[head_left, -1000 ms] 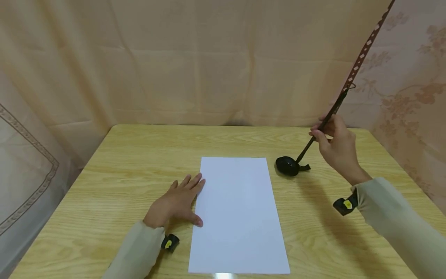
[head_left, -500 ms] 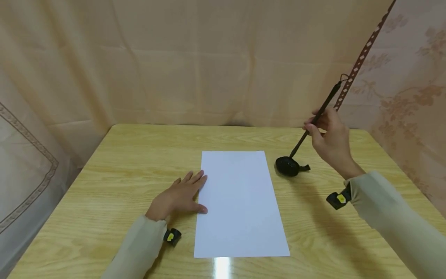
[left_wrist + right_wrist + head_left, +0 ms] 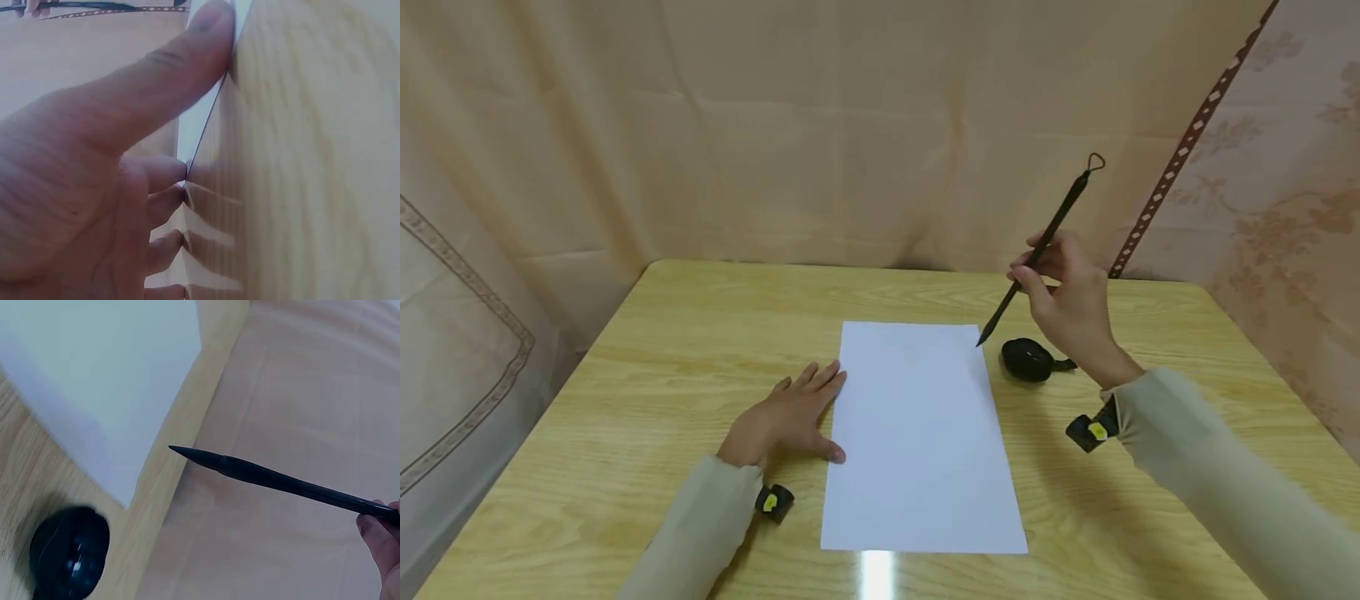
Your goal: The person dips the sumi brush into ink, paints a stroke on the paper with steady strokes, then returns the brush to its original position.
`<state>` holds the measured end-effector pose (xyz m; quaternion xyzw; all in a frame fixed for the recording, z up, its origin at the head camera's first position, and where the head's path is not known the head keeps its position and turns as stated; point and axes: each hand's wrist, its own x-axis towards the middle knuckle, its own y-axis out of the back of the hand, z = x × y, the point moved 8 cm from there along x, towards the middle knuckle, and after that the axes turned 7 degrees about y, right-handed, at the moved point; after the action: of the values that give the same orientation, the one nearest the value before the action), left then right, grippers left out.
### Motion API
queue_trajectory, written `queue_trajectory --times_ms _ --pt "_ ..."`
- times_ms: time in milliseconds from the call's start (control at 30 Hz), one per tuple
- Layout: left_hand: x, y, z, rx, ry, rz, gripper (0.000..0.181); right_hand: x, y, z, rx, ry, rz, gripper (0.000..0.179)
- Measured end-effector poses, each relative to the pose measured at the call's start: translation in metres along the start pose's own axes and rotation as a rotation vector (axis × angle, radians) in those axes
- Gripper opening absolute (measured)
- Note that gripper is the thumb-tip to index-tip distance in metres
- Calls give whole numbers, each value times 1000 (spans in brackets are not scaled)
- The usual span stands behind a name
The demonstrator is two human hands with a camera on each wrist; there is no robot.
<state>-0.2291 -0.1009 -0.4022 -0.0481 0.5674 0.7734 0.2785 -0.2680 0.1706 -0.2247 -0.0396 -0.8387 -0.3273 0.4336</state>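
My right hand (image 3: 1075,308) pinches a dark calligraphy brush (image 3: 1052,225) by the middle of its handle. The brush slants, its black pointed tip down by the top right corner of a blank white sheet of paper (image 3: 917,433); in the right wrist view the brush (image 3: 269,477) looks raised above the table. Just right of the paper sits a small glossy black ink dish (image 3: 1027,360) with a short handle; its inside cannot be seen well. My left hand (image 3: 790,421) lies with fingers spread, thumb and fingertips touching the paper's left edge.
A light wood-grain table (image 3: 700,333) carries everything. Beige curtain cloth (image 3: 820,150) hangs along its back edge, with floral cloth (image 3: 1285,208) on the right. Black wrist cameras (image 3: 1092,432) sit at both sleeves.
The brush has left the ink dish and moved left to the paper's top right corner with my right hand. The paper slid slightly away from me earlier, along with my left hand.
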Motion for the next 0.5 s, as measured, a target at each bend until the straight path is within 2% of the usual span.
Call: queue_trajectory --times_ms 300,500 --pt "1 -1 6 8 30 19 111 4 -34 -25 159 6 -36 31" --pt "3 -1 13 -6 25 27 112 -2 -52 -39 196 -6 -80 33"
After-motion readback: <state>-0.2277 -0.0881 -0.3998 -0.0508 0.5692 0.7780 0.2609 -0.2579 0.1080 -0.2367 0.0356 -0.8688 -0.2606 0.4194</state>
